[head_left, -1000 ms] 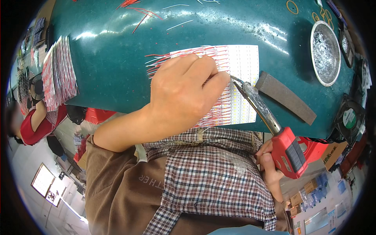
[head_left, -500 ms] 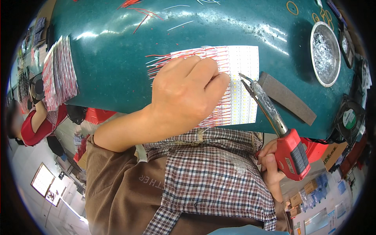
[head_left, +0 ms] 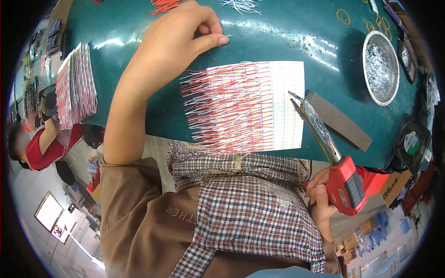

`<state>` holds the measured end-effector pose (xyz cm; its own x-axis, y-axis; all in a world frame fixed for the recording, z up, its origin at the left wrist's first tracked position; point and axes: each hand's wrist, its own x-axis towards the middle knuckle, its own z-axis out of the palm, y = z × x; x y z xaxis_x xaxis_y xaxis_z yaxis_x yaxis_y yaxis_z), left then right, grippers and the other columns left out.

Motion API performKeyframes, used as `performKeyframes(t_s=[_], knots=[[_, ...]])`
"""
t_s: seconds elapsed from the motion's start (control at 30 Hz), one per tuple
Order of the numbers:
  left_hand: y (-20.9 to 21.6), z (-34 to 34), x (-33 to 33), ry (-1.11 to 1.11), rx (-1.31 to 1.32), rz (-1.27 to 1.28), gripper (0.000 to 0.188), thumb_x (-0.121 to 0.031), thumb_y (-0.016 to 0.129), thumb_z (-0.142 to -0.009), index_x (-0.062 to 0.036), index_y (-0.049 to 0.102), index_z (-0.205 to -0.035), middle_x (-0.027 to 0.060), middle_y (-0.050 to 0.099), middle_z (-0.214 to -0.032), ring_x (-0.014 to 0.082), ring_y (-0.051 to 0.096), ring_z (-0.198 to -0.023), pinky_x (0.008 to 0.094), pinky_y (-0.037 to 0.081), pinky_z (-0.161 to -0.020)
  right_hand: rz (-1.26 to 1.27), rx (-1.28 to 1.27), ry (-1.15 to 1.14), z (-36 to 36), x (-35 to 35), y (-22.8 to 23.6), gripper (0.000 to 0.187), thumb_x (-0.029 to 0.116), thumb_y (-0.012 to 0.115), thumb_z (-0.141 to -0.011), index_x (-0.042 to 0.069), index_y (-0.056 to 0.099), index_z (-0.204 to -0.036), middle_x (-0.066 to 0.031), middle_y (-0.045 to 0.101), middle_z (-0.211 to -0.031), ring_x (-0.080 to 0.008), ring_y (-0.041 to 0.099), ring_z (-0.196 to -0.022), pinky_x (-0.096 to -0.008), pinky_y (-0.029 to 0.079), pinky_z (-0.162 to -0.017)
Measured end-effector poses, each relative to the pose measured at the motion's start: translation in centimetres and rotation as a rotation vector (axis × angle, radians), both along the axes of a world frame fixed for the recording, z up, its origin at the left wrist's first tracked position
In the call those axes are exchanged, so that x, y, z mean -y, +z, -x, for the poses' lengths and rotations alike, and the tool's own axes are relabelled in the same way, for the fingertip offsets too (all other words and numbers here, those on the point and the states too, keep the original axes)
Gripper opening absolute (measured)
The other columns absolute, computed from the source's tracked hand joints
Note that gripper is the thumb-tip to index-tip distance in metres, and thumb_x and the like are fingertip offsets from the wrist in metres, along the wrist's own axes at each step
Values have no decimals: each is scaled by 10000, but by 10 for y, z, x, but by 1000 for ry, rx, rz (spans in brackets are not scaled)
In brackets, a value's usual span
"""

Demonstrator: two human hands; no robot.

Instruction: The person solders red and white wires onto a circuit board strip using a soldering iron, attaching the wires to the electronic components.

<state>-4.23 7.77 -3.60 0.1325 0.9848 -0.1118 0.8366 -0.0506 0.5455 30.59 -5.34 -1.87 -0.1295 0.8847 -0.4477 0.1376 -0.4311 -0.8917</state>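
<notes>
My left hand [head_left: 178, 44] is over the far side of the table, thumb and forefinger pinched on a short white wire [head_left: 229, 35]; only its tip shows. My right hand [head_left: 320, 197] grips the red handle of a soldering iron [head_left: 345, 187] near the table's front edge. Its metal tip points up and left, over the right part of a white LED board panel [head_left: 287, 106]. The panel lies flat, and rows of red and white wires [head_left: 227, 109] spread leftward from it. White wires [head_left: 241, 5] and red wires [head_left: 164, 4] lie in loose piles near my left hand.
A grey bar [head_left: 340, 120] lies right of the panel. Farther right are a round metal bowl [head_left: 381, 68] of silvery bits, a small fan [head_left: 412, 141] and rubber bands [head_left: 343, 17]. A wired panel stack [head_left: 76, 88] sits at left, near another person [head_left: 44, 143].
My left hand has moved away from the panel, up and left to the loose white wire, uncovering the wired rows. My right hand and the soldering iron have hardly moved.
</notes>
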Motion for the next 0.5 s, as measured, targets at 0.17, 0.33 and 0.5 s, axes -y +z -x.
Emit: performKeyframes(t_s=[0.17, 0.33, 0.5], knots=[[-4, -13, 8, -2, -76, -159, 147, -141, 701, -818, -30, 607, -843, 60, 556, -761, 168, 514, -622, 279, 403, -574, -3, 18, 12, -2, -1, 0, 175, 123, 577, -848, -16, 474, -865, -144, 541, -735, -74, 354, -414, -216, 374, -433], [8, -39, 27, 8, -40, -292, 107, -98, 707, -794, -40, 620, -818, 51, 582, -732, 189, 527, -591, 293, 418, -547, -18, 31, 2, -4, 0, 1, 177, 126, 574, -851, -18, 472, -867, -143, 542, -728, -75, 355, -412, -215, 370, -435], [1, -59, 47, -208, 8, -441, 143, -44, 725, -693, -74, 662, -818, 37, 570, -727, 220, 551, -612, 313, 430, -539, -61, 20, 32, -2, -2, 2, 166, 134, 571, -846, -12, 492, -832, -130, 538, -684, -91, 384, -429, -217, 370, -457]])
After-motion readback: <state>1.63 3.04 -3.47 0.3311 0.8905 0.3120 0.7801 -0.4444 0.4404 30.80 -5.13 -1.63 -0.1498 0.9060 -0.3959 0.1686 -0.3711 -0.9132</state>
